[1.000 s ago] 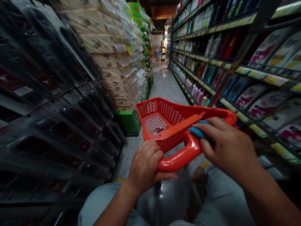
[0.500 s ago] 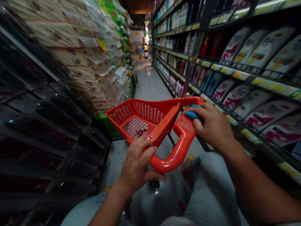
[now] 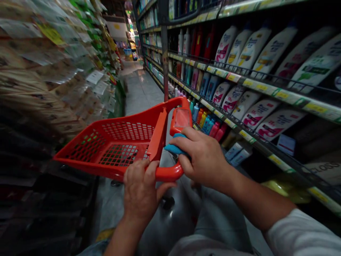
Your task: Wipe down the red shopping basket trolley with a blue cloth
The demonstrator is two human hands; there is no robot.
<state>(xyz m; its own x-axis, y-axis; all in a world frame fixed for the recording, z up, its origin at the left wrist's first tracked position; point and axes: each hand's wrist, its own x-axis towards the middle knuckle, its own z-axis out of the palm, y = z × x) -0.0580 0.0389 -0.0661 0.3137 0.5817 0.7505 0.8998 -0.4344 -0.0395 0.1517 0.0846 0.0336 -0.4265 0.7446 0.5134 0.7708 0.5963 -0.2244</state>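
Note:
An orange-red plastic basket cart (image 3: 128, 128) with a perforated basket stands in front of me, its basket pointing left. My left hand (image 3: 140, 188) is wrapped over the near left part of the cart's thick handle (image 3: 169, 173), thumb below it. In my right hand (image 3: 204, 158) is a blue cloth (image 3: 177, 144), pressed against the right side of the handle, below a flat panel (image 3: 182, 117). The basket shows nothing inside but its grid floor.
Shelves of shampoo bottles (image 3: 254, 51) run along the right, with price strips on their edges. Stacked plastic-wrapped packs (image 3: 32, 81) line the left. A tiled aisle floor (image 3: 141, 85) stretches ahead between them. My knees are below the handle.
The view has turned right and the cart appears further left. My right hand, with the blue cloth, has moved down the handle from beside the panel. My left hand still grips the handle.

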